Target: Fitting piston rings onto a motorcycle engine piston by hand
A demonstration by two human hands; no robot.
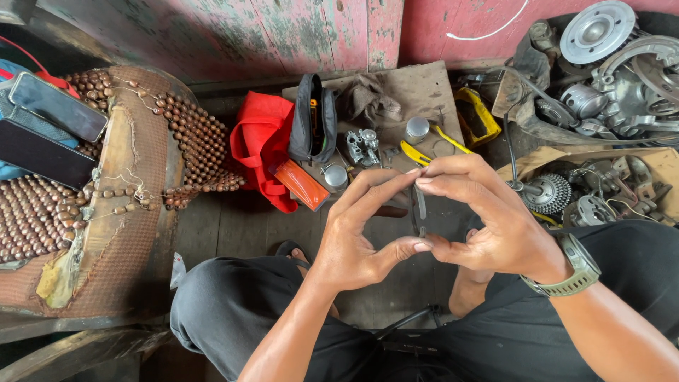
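Observation:
My left hand (361, 233) and my right hand (488, 223) meet in front of me, fingertips touching. Between them they pinch a thin dark ring-shaped part (420, 209), held upright by its top and bottom edges. A green watch (576, 269) sits on my right wrist. Both hands hover above my knees in black trousers. On the wooden board (417, 85) beyond the hands lie a small metal carburettor-like part (362, 146), a round metal cap (416, 129) and a yellow-handled tool (416, 153).
A red cloth bag (262, 141), a black pouch (312, 117) and an orange lens piece (302, 184) lie left of the board. Metal engine parts (608, 78) pile at right. A beaded seat cover (127, 177) with a phone (56, 106) is at left.

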